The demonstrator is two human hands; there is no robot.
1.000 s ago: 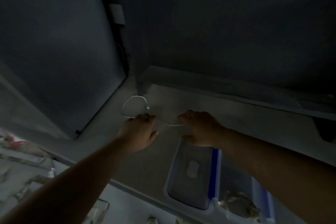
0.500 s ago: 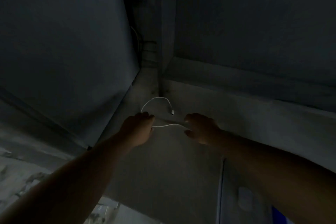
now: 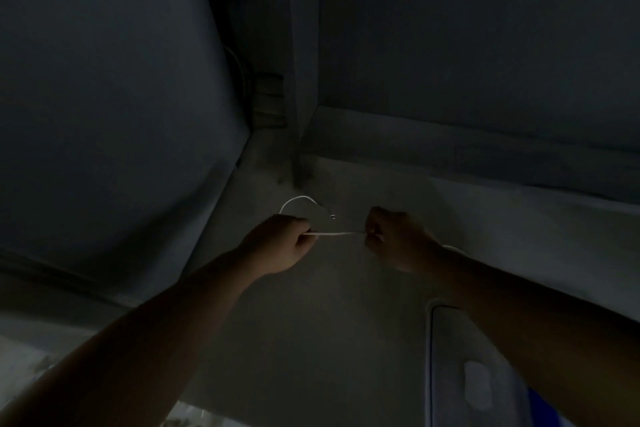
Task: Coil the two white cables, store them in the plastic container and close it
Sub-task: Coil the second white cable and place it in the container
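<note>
Coiling is judged to be in hand: in the left hand, fingers curled shut on it, a white cable is gripped above the desk, one loop arched over it. The taut stretch is pinched by the right hand. Another loop must be gathered next; what seems the container lid lies lower right.

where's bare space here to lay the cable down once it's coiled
Bare grey surface lies between the forearms, bordered on the right by the clear plastic lid. Another free strip runs behind the right hand along the back wall. Crowded: near the corner, where the left hand and right hand hold the looped thin white cable.
</note>
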